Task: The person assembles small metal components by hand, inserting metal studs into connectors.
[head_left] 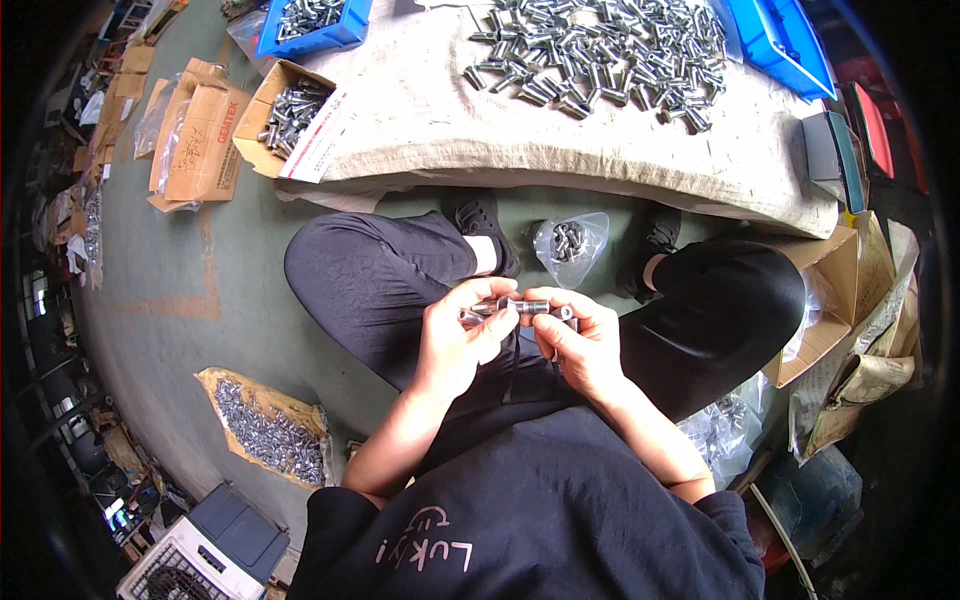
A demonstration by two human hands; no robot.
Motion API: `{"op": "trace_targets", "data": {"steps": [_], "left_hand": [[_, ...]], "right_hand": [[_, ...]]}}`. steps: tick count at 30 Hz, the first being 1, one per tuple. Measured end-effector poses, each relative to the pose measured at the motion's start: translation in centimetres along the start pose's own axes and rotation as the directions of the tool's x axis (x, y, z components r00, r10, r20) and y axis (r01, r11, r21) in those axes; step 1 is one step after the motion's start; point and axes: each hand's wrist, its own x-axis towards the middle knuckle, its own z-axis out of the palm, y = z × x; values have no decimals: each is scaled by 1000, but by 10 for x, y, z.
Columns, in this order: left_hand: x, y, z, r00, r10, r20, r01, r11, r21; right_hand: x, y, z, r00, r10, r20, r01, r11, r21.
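In front of my lap, my left hand (pixel 450 342) and my right hand (pixel 590 350) meet around several shiny metal cylindrical fittings. My left fingers and thumb are closed on fittings that lie crosswise in the hand. One stepped fitting (pixel 533 307) bridges the gap between both hands, and its right end touches my right fingers. A hollow-ended fitting (pixel 566 313) pokes out between my right thumb and fingers. How many pieces each hand holds is partly hidden. Below, between my shoes, a clear plastic bag (pixel 598 232) on the floor holds similar metal pieces.
Ahead, a cloth-covered table (pixel 420 130) bears a heap of metal fittings (pixel 620 50). Blue bins (pixel 345 30) stand at its corners. An open carton of fittings (pixel 262 115) is at its left; another carton (pixel 840 290) sits right. More small parts (pixel 265 430) lie on floor cardboard.
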Motion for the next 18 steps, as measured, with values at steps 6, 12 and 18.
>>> {"op": "trace_targets", "data": {"steps": [6,12,18], "left_hand": [[0,-1,-2,1000,-13,17,13,1000,3],[2,-3,8,973,232,-5,-219,923,318],[-1,0,5,993,103,55,-101,994,-32]], "right_hand": [[0,-2,1,1000,22,4,-22,1000,-10],[1,-1,6,1000,-8,1,8,999,-40],[1,0,-1,995,94,25,-97,983,155]]}}
